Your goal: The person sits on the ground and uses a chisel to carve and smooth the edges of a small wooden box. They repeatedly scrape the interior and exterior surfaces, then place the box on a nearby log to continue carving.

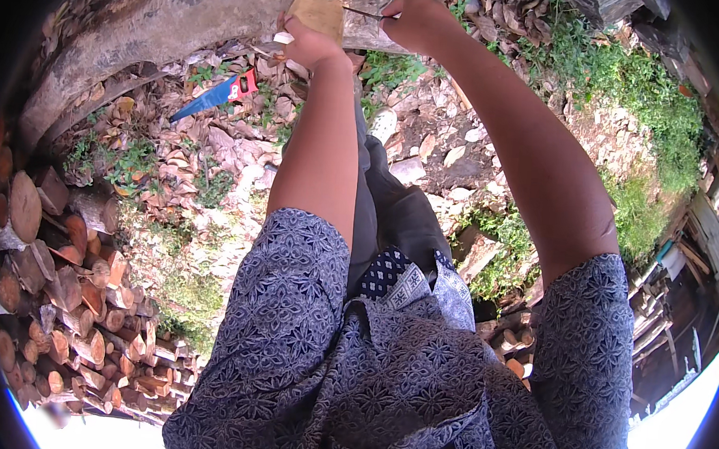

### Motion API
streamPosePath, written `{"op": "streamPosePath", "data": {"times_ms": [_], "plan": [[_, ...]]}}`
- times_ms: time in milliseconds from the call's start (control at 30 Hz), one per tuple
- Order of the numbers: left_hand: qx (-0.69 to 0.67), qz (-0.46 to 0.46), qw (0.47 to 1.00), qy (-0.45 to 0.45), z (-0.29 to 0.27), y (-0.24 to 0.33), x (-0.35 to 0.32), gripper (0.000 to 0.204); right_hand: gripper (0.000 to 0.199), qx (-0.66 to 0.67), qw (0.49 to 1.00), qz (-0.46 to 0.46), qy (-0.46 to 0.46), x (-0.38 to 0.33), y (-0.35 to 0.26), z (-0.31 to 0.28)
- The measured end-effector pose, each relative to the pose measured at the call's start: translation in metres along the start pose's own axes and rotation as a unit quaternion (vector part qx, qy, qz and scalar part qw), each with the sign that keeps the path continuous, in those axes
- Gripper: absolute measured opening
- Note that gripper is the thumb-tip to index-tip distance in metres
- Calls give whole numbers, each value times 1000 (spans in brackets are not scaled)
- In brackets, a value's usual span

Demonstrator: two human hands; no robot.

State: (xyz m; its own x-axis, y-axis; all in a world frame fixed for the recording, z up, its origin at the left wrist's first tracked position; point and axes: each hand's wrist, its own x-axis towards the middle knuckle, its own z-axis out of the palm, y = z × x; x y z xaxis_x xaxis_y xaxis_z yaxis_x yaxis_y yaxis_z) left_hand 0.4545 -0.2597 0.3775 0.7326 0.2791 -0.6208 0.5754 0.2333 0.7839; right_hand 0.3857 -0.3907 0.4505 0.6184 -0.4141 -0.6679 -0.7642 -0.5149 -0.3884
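Note:
My left hand (313, 48) grips a flat, light-brown piece of wood (318, 13) at the top of the view, over a large log. A small white piece (283, 37) shows beside its fingers; what it is I cannot make out. Closed around a thin dark pointed tool (362, 13) is my right hand (419, 24), a little to the right. The tool's tip points left and meets the wood's right edge, or nearly so. My right fingers hide its handle, so its exact kind cannot be told.
A thick grey log (166, 31) curves across the far side. On dry leaves lies a handsaw (211, 100) with a blue blade and red handle. Split firewood (71, 291) is stacked at the left. Green plants (673, 143) grow at the right, near stacked boards (673, 298).

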Motion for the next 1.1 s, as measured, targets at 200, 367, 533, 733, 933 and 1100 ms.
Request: {"op": "streamPosePath", "data": {"times_ms": [200,367,533,733,933,1100], "plan": [[-10,-11,1000,26,6,5,-9,73,36,-57,996,-16,68,12,-8,11],[-9,-34,999,28,3,1,-1,61,29,-4,998,59,32,-8,-26,16],[12,-3,999,39,-1,-14,19,55,34,32,998,6,45,-17,-7,4],[19,-43,999,22,2,0,0,73,36,-11,999,-30,5,1,5,-6],[3,-38,999,28,0,-9,10,54,24,-78,996,-46,13,13,-19,-8],[-22,-1,1000,19,-3,-25,23,51,36,-86,991,-18,105,16,-17,14]]}}
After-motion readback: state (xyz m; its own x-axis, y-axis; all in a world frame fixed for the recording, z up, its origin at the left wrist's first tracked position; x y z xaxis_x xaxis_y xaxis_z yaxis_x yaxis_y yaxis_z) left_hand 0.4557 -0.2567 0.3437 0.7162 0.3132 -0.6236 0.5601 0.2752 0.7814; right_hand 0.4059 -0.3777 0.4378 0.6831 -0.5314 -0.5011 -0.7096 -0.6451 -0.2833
